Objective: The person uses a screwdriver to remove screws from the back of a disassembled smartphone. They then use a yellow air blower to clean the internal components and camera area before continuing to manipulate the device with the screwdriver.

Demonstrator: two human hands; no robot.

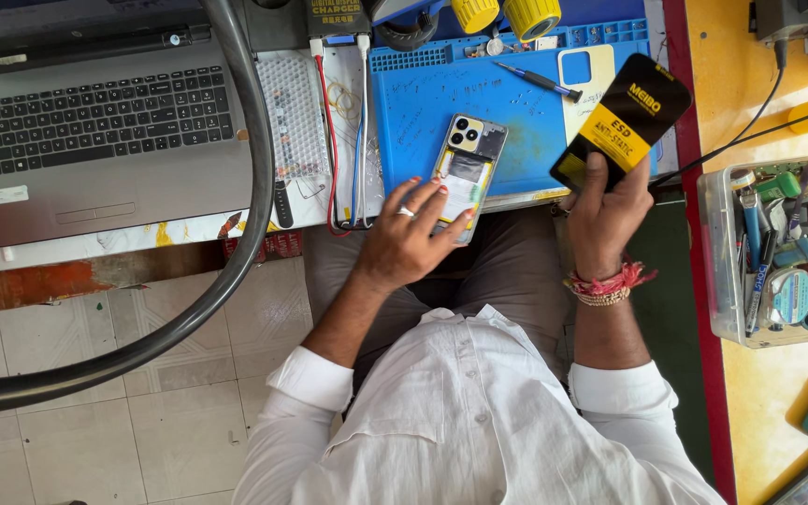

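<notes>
A phone with its back cover off lies at the near edge of a blue work mat; its camera cluster faces up. My left hand, with a ring on one finger, grips the phone's lower end, fingers on the left edge and thumb on the right. My right hand, with red thread bands at the wrist, holds up a flat black pack with a yellow label band over the mat's right edge. My white shirt and grey trousers fill the lower middle.
A grey laptop sits at the left, and a thick black hose curves across it. Red and white cables run beside the mat. A blue pen-like tool and a cream back cover lie on the mat. A clear box of tools stands at the right.
</notes>
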